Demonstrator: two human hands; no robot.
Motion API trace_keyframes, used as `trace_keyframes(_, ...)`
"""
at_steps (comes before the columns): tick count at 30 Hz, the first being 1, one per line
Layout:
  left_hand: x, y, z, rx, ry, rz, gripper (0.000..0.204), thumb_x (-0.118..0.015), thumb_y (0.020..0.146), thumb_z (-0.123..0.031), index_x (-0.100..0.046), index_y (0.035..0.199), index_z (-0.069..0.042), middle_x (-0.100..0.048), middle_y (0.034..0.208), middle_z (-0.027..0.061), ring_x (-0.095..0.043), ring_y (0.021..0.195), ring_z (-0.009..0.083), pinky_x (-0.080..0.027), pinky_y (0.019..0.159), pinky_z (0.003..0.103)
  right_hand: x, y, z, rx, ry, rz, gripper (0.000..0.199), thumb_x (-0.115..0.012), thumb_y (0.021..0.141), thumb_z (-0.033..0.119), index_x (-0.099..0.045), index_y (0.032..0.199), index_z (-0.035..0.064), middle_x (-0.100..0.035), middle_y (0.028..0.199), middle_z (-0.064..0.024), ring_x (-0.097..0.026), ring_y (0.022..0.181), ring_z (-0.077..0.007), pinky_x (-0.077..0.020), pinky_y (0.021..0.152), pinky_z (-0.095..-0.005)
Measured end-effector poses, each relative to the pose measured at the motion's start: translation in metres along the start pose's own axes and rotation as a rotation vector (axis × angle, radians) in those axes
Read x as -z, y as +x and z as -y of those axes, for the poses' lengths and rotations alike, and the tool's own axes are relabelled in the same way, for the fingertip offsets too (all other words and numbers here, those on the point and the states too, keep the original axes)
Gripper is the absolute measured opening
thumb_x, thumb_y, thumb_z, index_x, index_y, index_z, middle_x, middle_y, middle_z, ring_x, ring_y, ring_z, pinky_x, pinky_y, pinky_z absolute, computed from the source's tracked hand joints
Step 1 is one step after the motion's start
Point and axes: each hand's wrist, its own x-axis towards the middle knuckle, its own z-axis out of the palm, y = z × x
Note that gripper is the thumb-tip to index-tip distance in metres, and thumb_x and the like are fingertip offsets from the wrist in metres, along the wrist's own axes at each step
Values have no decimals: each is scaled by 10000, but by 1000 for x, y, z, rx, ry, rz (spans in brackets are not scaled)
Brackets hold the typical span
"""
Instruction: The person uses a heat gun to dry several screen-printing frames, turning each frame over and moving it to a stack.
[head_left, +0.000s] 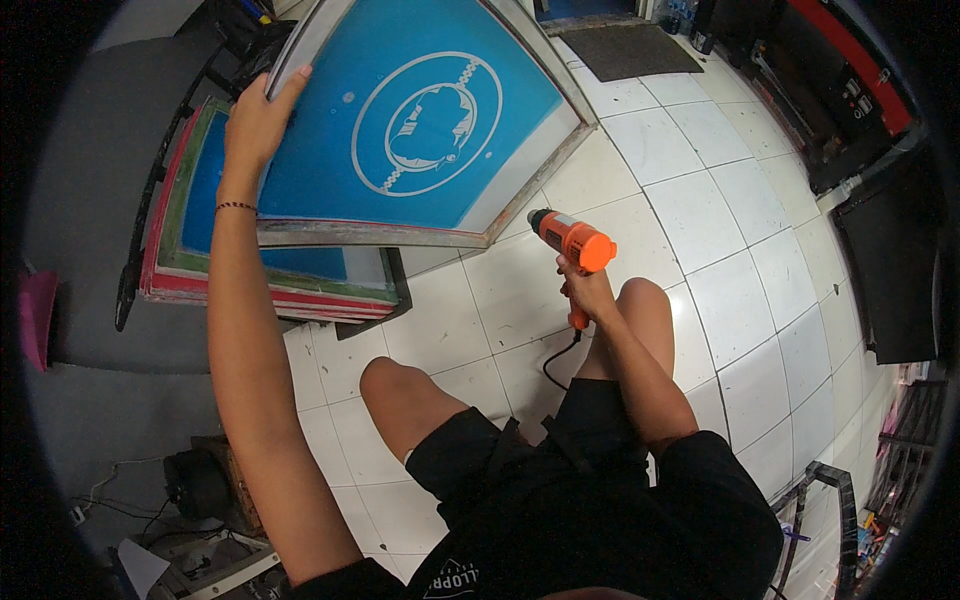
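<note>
A seated person tilts one large screen-printing frame point(420, 120), its blue mesh bearing a round white design, up from a white tiled floor point(700, 200); its long axis runs from lower left to upper right. The left hand point(258, 120) grips the frame's left edge. Behind it lies one stack of frames point(250, 270), several deep, edged in red and green. The right hand point(588, 290) is clenched around the handle of one orange heat gun point(572, 245), whose nozzle points up and left at the frame's lower corner.
</note>
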Motion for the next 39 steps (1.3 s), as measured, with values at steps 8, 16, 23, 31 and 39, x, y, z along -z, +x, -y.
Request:
trace_keyframes(8, 3, -1, 0, 51, 9, 45, 755, -559, 795, -732, -693, 1028, -27, -691, 879, 168, -672, 822, 282, -493, 771, 384, 0, 3, -1, 29, 22, -20, 377, -658, 910, 272, -528, 1088, -33, -578, 796, -71, -584, 589, -161, -495, 534, -325)
trace_keyframes(16, 0, -1, 4, 27, -3, 12, 757, -551, 795, -736, -689, 1035, -31, -687, 866, 155, -669, 817, 272, -492, 770, 382, 0, 5, -3, 93, 69, -88, 384, -663, 916, 244, -499, 1144, -18, -565, 824, -63, -570, 594, -152, -486, 521, -305)
trace_keyframes(23, -2, 1, 4, 16, -12, 22, 735, -571, 812, -700, -681, 1039, -10, -691, 896, 168, -669, 844, 283, -491, 785, 378, 4, 11, -6, 130, 139, -133, 346, -671, 911, 226, -510, 1091, -22, -556, 769, -46, -581, 565, -149, -474, 498, -305)
trace_keyframes(31, -3, 5, 16, -30, -5, -21, 719, -582, 827, -675, -680, 1017, 12, -694, 916, 188, -669, 848, 300, -492, 792, 378, 12, 27, -3, 145, 195, -280, 319, -669, 918, 223, -530, 1084, -11, -579, 790, -58, -598, 611, -157, -489, 531, -310)
trace_keyframes(39, -2, 2, 12, -14, -50, -5, 681, -589, 838, -653, -687, 1013, -2, -692, 865, 168, -667, 824, 264, -489, 759, 343, 18, 53, -4, 177, 252, -433, 291, -668, 915, 225, -537, 1055, 6, -577, 776, -64, -598, 606, -163, -480, 514, -321)
